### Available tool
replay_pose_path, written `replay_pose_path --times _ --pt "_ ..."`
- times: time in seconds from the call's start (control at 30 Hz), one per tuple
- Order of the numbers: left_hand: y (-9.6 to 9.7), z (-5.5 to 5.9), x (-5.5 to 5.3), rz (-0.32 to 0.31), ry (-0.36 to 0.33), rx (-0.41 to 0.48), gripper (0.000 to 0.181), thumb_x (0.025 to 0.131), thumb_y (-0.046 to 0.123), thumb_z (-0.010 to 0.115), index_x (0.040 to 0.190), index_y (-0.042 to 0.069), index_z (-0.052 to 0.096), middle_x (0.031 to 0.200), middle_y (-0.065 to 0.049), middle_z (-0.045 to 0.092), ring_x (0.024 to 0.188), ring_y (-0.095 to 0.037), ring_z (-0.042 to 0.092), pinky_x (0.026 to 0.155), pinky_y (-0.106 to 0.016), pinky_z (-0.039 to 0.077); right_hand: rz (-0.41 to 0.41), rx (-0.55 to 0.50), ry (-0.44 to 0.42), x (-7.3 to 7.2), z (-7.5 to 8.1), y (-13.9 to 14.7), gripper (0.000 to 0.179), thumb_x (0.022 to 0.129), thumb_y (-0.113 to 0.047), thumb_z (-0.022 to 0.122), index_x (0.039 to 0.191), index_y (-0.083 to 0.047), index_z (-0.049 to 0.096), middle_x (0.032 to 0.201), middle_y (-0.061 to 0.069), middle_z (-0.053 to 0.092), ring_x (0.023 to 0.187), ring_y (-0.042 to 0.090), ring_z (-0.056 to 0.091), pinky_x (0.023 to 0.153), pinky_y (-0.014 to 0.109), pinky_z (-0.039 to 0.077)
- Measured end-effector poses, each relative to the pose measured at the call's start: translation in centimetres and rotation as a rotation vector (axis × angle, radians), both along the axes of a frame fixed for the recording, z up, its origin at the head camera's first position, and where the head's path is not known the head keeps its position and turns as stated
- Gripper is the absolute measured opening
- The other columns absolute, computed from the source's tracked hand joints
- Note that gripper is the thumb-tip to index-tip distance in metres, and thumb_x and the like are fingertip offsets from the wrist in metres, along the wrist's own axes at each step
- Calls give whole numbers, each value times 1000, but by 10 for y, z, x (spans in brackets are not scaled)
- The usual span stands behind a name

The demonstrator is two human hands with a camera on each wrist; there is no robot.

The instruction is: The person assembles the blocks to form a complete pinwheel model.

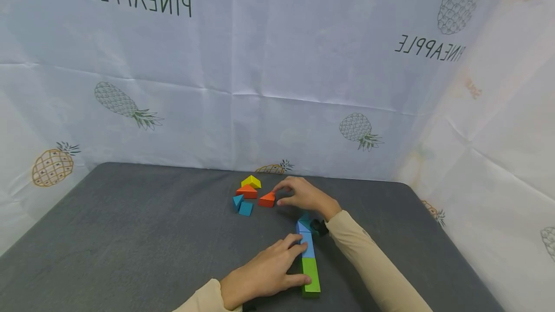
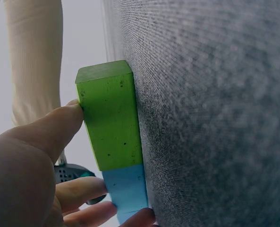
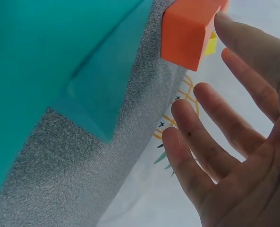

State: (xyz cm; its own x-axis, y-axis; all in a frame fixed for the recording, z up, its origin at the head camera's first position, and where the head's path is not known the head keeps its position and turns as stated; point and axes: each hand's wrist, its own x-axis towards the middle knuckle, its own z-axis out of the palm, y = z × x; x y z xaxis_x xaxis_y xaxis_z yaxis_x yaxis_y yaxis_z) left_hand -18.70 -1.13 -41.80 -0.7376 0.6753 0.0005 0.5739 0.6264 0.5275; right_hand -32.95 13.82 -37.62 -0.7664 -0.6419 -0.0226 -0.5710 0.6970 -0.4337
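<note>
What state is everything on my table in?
Green block: flat, end against light blue block.
Light blue block: flat.
Left hand: touching both.
Right orange block: on the table.
Right hand: beside it, contact unclear.
Left orange block: untouched.
Yellow block: untouched.
Two small blue blocks: untouched, adjacent.
Row's far end: partly hidden.

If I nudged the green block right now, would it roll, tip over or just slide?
Probably slide: the green block has flat faces and straight edges, so rolling looks unlikely. It lies lengthwise on the grey table, so it seems hard to tip. Pushed toward the blue block against its end, it would likely shove that too.
</note>
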Motion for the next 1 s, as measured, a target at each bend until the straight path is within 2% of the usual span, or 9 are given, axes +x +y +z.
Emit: replay_pose_path --times 0.2,0.53,1.0 --pt "1 0 0 1 -4 -2 71 92 58 61 148 17 47 155 -1 38 137 -22 47 103 -40 50 -3 17 0 -5 -2 -6 35 92 -22 72 126 -14 67 129 7 63 118 28 58 98 46 50" --pt "1 1 0 1 -3 1 71 92 57 61 148 17 47 154 -2 39 136 -23 48 102 -40 50 37 52 2 -9 -5 -13 39 92 -22 72 128 -9 65 127 10 63 115 32 60 96 45 51" --pt "1 -1 -1 -1 7 0 72 92 58 61 149 16 46 154 -2 39 136 -22 48 103 -39 50 12 108 -12 -12 -6 -20 39 91 -20 73 128 -10 65 123 9 66 104 23 61 92 40 52"
